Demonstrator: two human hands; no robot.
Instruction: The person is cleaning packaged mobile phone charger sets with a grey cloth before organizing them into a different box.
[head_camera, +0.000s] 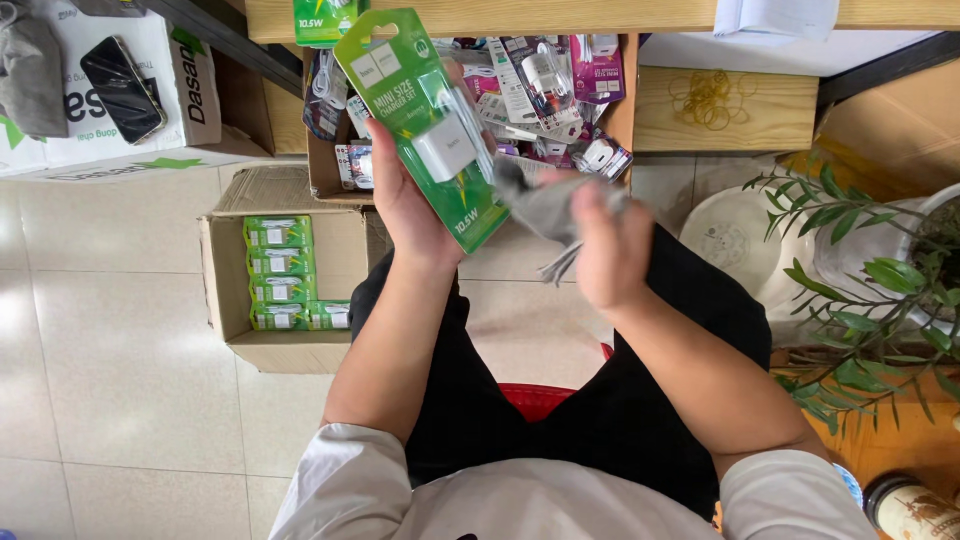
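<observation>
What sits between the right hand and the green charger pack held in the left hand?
A grey cloth, gripped by the right hand, reaches the green charger pack's edge in the left hand; head view.

green blister pack (425, 125) held up; green packs (282, 275) stacked in carton.

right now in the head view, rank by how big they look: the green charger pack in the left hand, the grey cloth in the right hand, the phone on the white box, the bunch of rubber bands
1. green charger pack, though it is nearest the camera
2. grey cloth
3. phone
4. rubber bands

The cloth and the phone look close in size, so their order is unsure. The left hand holds the pack; the right hand holds the cloth.
</observation>
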